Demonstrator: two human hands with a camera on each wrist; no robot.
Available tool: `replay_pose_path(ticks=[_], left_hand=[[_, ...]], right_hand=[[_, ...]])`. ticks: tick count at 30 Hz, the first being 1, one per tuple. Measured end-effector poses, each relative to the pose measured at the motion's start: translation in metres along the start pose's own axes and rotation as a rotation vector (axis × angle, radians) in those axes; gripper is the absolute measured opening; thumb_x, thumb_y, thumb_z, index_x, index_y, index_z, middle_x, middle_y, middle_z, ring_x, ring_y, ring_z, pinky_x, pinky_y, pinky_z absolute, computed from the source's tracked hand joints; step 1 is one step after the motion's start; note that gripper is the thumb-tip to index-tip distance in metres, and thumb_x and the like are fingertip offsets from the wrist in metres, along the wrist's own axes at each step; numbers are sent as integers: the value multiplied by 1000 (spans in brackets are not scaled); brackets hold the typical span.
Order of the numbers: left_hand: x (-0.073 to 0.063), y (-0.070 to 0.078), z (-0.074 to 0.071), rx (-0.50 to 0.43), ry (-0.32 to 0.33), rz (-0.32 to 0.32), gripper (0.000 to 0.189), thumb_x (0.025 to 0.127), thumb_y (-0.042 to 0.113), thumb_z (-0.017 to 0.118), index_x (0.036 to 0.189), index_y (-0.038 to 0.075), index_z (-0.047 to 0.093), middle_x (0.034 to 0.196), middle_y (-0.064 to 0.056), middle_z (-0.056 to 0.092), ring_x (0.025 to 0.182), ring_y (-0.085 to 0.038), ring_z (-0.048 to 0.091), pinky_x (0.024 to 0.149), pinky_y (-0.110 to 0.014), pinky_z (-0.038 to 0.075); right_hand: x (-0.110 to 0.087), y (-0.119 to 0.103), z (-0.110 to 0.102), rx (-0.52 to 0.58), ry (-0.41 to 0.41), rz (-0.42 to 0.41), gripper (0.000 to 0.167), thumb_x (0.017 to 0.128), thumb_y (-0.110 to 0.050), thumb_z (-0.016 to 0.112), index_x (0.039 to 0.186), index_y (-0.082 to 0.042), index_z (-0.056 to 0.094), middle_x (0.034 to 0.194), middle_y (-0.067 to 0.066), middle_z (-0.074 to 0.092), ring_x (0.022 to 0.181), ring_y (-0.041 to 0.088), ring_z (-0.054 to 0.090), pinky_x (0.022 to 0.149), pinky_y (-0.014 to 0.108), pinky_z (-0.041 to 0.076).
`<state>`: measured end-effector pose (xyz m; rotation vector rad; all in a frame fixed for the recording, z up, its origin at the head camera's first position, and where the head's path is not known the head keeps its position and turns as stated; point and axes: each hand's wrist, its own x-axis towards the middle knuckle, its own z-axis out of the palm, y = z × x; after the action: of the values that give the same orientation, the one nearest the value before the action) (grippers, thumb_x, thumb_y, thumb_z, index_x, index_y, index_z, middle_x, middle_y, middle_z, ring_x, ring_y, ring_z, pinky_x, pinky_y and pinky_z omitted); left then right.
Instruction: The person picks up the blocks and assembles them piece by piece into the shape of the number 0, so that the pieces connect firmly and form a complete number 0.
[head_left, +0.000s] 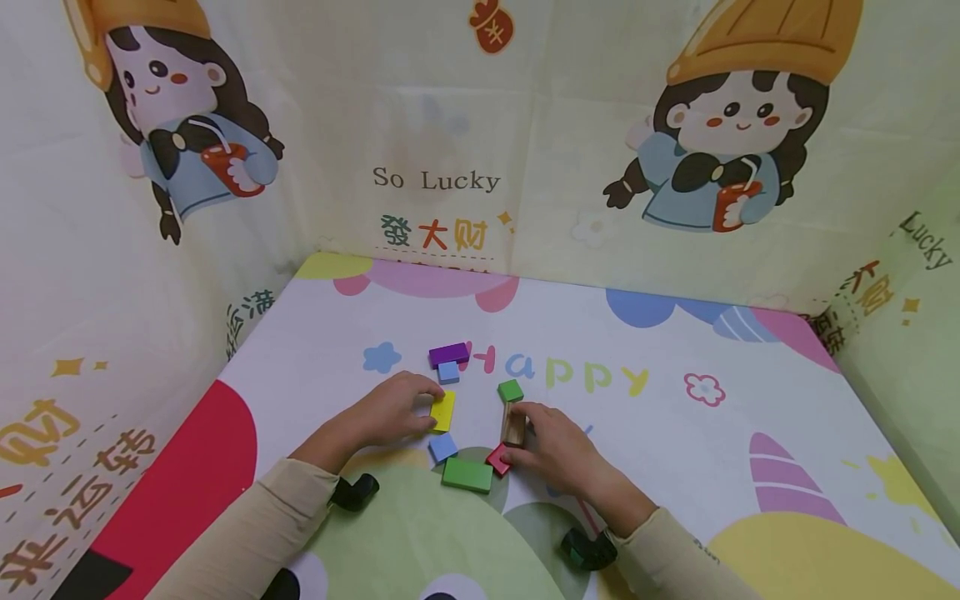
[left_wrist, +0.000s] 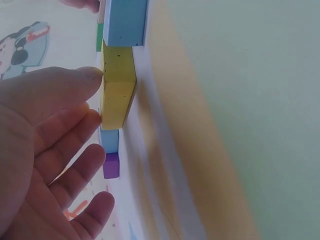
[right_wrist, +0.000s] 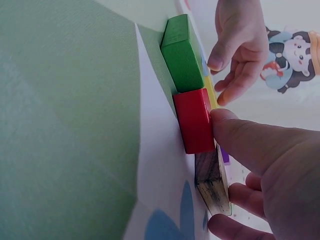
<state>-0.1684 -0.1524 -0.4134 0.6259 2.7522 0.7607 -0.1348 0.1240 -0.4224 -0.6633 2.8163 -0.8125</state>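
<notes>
My left hand [head_left: 397,406] is at the left side of the yellow block [head_left: 443,411], its thumb and forefinger touching that block's edge. In the left wrist view the other fingers are loosely bent and spread. Across from it, my right hand [head_left: 558,446] has its thumb against the red block [right_wrist: 193,121]. Its forefinger reaches the far end of the brown wooden block [head_left: 513,425]. A larger green block [head_left: 467,475] meets the red one at the front. A small blue block [head_left: 442,448] lies between the yellow block and the larger green one.
Behind the yellow block lie another small blue block [head_left: 448,372] and a purple block [head_left: 448,355]. A small green block [head_left: 511,391] touches the brown block's far end. The blocks form a ring on a printed mat [head_left: 637,450]. Printed cloth walls [head_left: 555,167] stand around it.
</notes>
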Motion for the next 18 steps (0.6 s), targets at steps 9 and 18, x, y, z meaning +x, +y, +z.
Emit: replay_pose_path(ticks=[9, 18], left_hand=[[2, 0, 1, -4, -11, -44, 36, 87, 14, 77, 121, 6, 69, 123, -5, 66, 125, -32, 52, 105, -47, 41], [3, -1, 4, 19, -2, -48, 35, 87, 14, 78, 120, 6, 70, 122, -4, 67, 123, -30, 53, 105, -46, 42]], right_hand=[[0, 0, 0, -11, -6, 14, 65, 84, -32, 82, 136, -3, 54, 133, 14, 58, 117, 33, 56, 97, 48, 48], [0, 1, 2, -3, 1, 4, 64, 84, -31, 82, 135, -3, 55, 132, 13, 59, 117, 33, 57, 96, 48, 48]])
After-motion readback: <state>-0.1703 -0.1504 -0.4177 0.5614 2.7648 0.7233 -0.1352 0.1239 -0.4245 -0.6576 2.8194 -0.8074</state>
